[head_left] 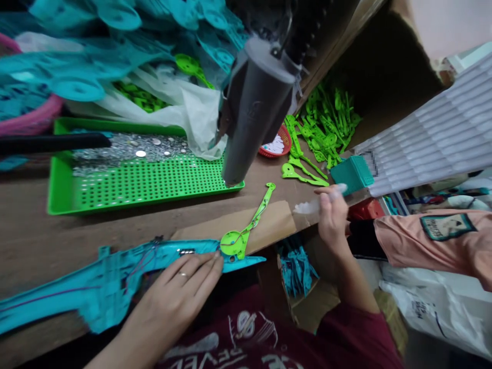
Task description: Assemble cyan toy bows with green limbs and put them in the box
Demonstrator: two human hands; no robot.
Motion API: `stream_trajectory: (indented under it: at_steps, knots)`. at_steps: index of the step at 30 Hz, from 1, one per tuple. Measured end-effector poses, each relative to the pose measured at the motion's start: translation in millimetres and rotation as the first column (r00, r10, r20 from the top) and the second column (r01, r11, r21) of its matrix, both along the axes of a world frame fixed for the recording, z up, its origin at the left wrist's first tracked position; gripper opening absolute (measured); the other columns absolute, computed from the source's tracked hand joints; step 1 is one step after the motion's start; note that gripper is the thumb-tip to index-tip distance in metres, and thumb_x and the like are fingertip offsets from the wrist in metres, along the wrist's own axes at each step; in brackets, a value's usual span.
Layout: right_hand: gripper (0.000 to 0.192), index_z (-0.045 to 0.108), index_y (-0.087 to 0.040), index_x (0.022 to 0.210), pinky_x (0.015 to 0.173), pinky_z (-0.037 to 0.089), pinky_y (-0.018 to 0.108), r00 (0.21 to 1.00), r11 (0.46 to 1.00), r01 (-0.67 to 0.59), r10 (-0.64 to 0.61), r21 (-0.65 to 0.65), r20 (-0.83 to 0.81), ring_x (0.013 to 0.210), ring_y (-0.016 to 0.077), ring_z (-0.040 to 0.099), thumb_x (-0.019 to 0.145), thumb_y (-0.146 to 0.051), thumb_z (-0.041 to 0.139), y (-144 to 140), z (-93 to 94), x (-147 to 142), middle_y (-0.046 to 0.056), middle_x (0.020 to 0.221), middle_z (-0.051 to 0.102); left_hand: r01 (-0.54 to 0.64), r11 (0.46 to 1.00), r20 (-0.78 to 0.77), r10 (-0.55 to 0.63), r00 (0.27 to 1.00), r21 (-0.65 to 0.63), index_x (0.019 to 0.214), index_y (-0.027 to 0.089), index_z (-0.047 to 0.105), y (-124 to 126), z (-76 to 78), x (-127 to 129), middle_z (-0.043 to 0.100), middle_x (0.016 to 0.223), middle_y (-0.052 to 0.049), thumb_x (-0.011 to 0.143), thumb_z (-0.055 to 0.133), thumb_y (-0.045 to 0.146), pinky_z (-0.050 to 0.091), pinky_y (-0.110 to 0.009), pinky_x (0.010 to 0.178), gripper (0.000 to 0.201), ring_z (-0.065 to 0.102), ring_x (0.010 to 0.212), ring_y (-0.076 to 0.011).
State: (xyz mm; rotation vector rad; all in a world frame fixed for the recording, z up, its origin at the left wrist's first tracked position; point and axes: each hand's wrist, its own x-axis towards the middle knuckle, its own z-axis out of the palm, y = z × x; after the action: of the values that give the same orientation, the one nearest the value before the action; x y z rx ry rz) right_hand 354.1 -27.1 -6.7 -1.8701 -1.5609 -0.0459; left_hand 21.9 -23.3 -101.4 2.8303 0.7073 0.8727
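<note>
the left hand (pixel 180 287) lies flat, fingers spread open, on a long teal plastic shell (pixel 115 279) at the near edge of the wooden table (pixel 31 236); thin wires and small metal parts show in its open face. a lime green lever (pixel 246 225) with a round end rests on the shell's right tip. the right hand (pixel 330 215), further right, pinches a blurred pale piece (pixel 307 206).
</note>
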Motion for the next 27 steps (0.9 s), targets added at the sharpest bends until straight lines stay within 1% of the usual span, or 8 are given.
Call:
stream_trajectory:
  at_steps: [3,5,7,9,10,12,15,27]
  knots:
    - [0.025,0.062,-0.022,0.091,0.073,0.055,0.036,0.978,0.987,0.036,-0.066,-0.156,-0.197,0.078,0.0219,0.063,0.090,-0.046,0.057,0.4,-11.9,-1.5,0.005,0.083,0.064,0.043,0.999,-0.020,-0.043,0.999,0.010,0.122,0.013,0.069,5.7,-2.0,-3.2,0.076,0.108,-0.012,0.097,0.041,0.006,0.052,-0.045,0.098,0.039,0.068,0.106,-0.0280]
    - [0.030,0.061,-0.022,0.096,0.054,0.051,0.029,0.873,0.980,0.040,-0.128,-0.193,-0.470,0.061,0.0176,0.061,0.086,-0.050,0.063,-2.3,-18.9,-8.6,0.001,0.074,0.061,0.086,0.995,-0.054,-0.083,0.995,0.047,0.121,0.013,0.069,9.4,0.0,-4.4,0.077,0.109,-0.011,0.097,0.045,0.006,0.053,-0.043,0.096,0.035,0.068,0.105,-0.0269]
    - [0.035,0.061,-0.022,0.100,0.042,0.046,0.025,0.637,0.974,-0.042,-0.146,-0.223,-0.757,0.049,0.0136,0.057,0.084,-0.053,0.067,-6.9,-24.1,-21.5,-0.002,0.070,0.062,0.097,0.992,-0.041,-0.094,0.995,0.080,0.117,0.011,0.069,11.3,2.4,-3.6,0.077,0.106,-0.011,0.095,0.048,0.004,0.053,-0.043,0.092,0.031,0.069,0.101,-0.0267]
    - [0.038,0.061,-0.021,0.098,0.041,0.050,0.023,0.371,0.939,-0.232,-0.155,-0.253,-0.916,0.049,0.0122,0.060,0.080,-0.053,0.074,-10.2,-29.6,-38.6,-0.001,0.072,0.065,0.064,0.995,0.021,-0.066,0.998,0.077,0.115,0.009,0.068,10.8,2.7,-1.6,0.077,0.102,-0.011,0.095,0.050,0.002,0.053,-0.044,0.090,0.028,0.070,0.099,-0.0269]
    - [0.040,0.061,-0.020,0.094,0.043,0.053,0.022,0.269,0.906,-0.330,-0.178,-0.264,-0.947,0.050,0.0121,0.062,0.077,-0.052,0.077,-10.7,-33.0,-47.4,-0.001,0.072,0.067,0.049,0.997,0.054,-0.052,0.997,0.065,0.117,0.009,0.067,9.8,1.8,-0.6,0.077,0.102,-0.011,0.095,0.051,0.002,0.052,-0.044,0.091,0.028,0.070,0.099,-0.0266]
    - [0.042,0.061,-0.018,0.090,0.045,0.056,0.021,0.146,0.842,-0.461,-0.241,-0.282,-0.959,0.052,0.0122,0.065,0.073,-0.051,0.082,-9.4,-41.0,-61.9,-0.001,0.069,0.068,0.032,0.999,0.090,-0.035,0.995,0.028,0.122,0.010,0.065,7.3,-1.7,0.4,0.077,0.104,-0.011,0.095,0.052,0.003,0.052,-0.045,0.094,0.031,0.070,0.102,-0.0261]
    - [0.042,0.059,-0.018,0.088,0.040,0.053,0.017,0.113,0.823,-0.476,-0.291,-0.309,-0.950,0.048,0.0121,0.066,0.073,-0.049,0.082,-4.7,-51.5,-70.8,-0.001,0.063,0.069,0.043,0.999,0.091,-0.042,0.995,-0.007,0.126,0.010,0.063,4.0,-7.3,-1.0,0.076,0.110,-0.012,0.095,0.054,0.004,0.052,-0.046,0.096,0.033,0.069,0.106,-0.0268]
    - [0.043,0.051,-0.019,0.087,0.034,0.045,0.014,0.232,0.775,-0.512,-0.291,-0.371,-0.928,0.040,0.0111,0.062,0.075,-0.050,0.078,2.7,-53.7,-64.9,-0.005,0.053,0.065,0.023,1.000,0.130,-0.022,0.991,-0.008,0.135,0.009,0.058,-0.1,-9.4,-1.9,0.076,0.113,-0.014,0.095,0.054,0.002,0.053,-0.048,0.098,0.041,0.069,0.109,-0.0272]
